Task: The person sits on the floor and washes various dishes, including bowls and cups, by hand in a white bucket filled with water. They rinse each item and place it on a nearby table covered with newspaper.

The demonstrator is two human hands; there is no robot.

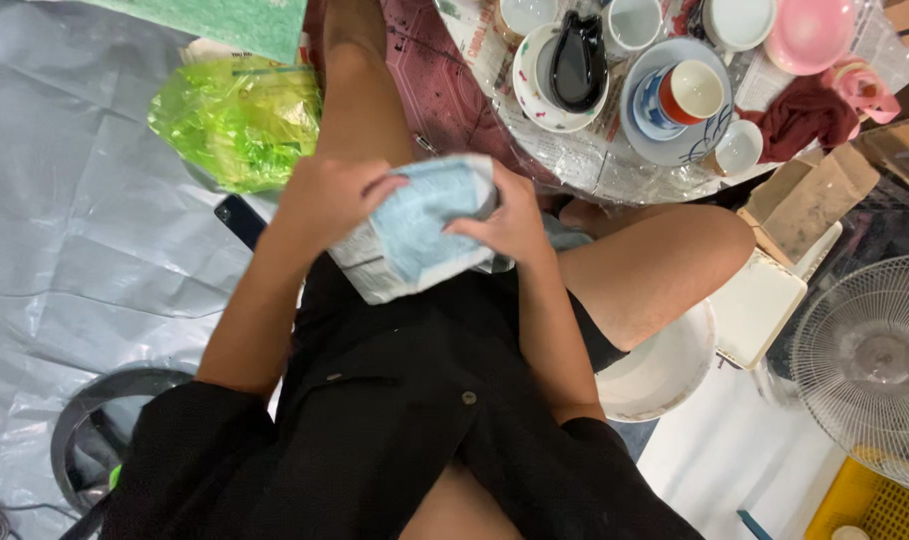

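Observation:
My left hand (327,198) and my right hand (510,222) both grip a bundle wrapped in pale blue and white newspaper (420,232), held over my lap. The left hand clasps its upper left side, with a finger across the top. The right hand presses on its right end. What lies inside the wrapping is hidden. I sit in black clothes with my bare knees spread.
A round tray (575,165) lined with newspaper holds several cups, saucers and a black dish (578,62). A pink bowl (810,33), maroon cloth (805,115), green plastic bag (240,115), white basin (665,370), cardboard (810,195), fan (870,365) and yellow crate (870,505) surround me.

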